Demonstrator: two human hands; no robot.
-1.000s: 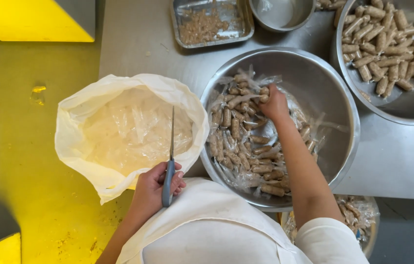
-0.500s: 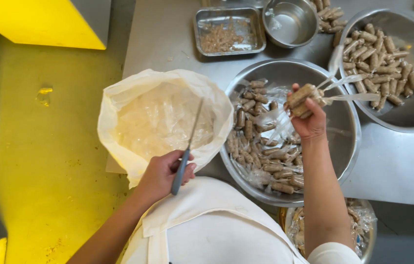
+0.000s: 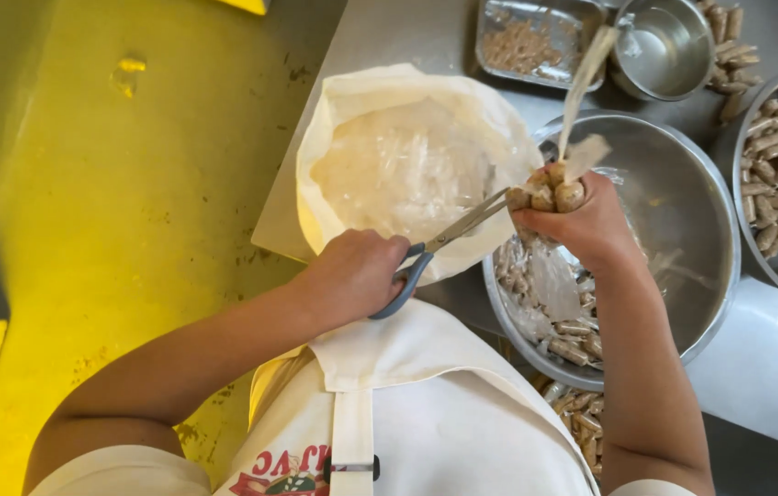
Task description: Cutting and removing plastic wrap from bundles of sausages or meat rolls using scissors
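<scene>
The scissors have blue handles and shiny grey blades. The little sausages are brown, and the wrap hanging off them is see-through and pale. The big bowl is shiny silver. The bag is cream on the outside with clear, whitish plastic inside. The table is grey metal. The floor is bright yellow with some dark marks. The apron is white with a bit of red and green on it. The small tray is silver with brown crumbs.
</scene>
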